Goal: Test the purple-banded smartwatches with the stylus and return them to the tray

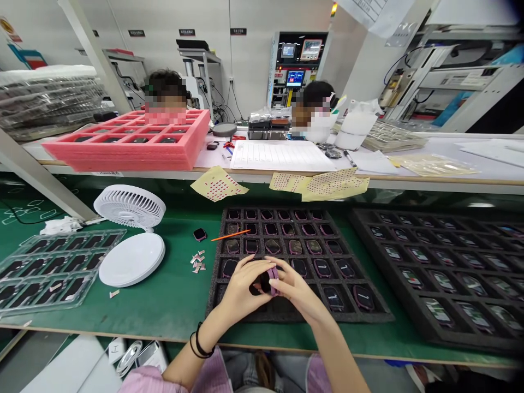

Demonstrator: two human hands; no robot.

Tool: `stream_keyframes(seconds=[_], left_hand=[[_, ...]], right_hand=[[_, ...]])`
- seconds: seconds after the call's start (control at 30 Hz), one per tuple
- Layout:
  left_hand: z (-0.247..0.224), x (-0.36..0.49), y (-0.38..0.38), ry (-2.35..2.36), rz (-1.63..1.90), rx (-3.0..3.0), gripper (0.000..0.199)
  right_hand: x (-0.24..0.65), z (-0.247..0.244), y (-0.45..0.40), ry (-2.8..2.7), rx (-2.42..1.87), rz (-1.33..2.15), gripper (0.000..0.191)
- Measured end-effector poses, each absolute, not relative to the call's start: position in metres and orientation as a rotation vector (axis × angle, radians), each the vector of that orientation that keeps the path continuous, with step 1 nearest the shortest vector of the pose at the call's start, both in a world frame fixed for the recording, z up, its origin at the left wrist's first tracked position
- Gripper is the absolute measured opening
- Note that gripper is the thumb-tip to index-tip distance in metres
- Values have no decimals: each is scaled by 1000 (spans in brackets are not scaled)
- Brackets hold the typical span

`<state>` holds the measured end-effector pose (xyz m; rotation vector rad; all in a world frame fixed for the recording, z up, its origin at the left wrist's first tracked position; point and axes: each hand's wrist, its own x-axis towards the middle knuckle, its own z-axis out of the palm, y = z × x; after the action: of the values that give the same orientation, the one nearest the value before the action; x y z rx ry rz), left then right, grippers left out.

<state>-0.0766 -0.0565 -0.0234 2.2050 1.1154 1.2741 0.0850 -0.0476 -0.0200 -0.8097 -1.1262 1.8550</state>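
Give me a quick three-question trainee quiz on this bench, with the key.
1. Which wears the black wrist bands, the left hand or the right hand?
2. True or false: the pink foam tray sits on the shelf above the green mat.
3. Fill in the blank: both hands hold a dark watch-like unit with a ____ rim.

Key: 1 left; 2 true; 3 pink.
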Motion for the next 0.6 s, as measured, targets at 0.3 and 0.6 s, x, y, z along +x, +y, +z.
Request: stream_keyframes(seconds=[0.3, 0.6], left_hand=[[-24, -78, -61, 973, 1261, 2357, 43], [-34, -81, -61, 945, 1107, 2435, 52]], right_hand=[[94, -23, -46, -1098, -695, 2155, 48], [91, -37, -53, -921, -715, 2082, 49]])
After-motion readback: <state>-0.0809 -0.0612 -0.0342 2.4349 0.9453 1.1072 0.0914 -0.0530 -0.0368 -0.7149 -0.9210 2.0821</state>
